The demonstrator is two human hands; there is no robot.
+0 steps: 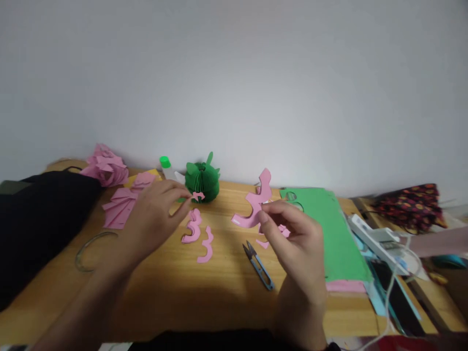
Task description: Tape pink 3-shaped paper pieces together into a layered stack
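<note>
My left hand (155, 214) pinches a small pink paper scrap (198, 196) between thumb and fingertips, in front of a green paper ball (203, 183) with leaf-like pieces. In my right hand (294, 229) is a larger wavy pink paper cutout (260, 197), gripped near its middle and raised above the table. Below and between the hands lie a thick wavy pink piece (192, 226) and a thinner one (206, 247). Small thread snips (259, 265) rest on the wood beside my right hand. More pink scraps (283, 231) are partly hidden behind my right fingers.
Green paper sheets (340, 234) lie at the right, beside a white power strip (376, 243) with cables and a dark phone-like object (397, 297). At the left are crumpled pink paper (106, 165), a ring (82, 256), black cloth (47, 214) and a green-capped glue stick (166, 165).
</note>
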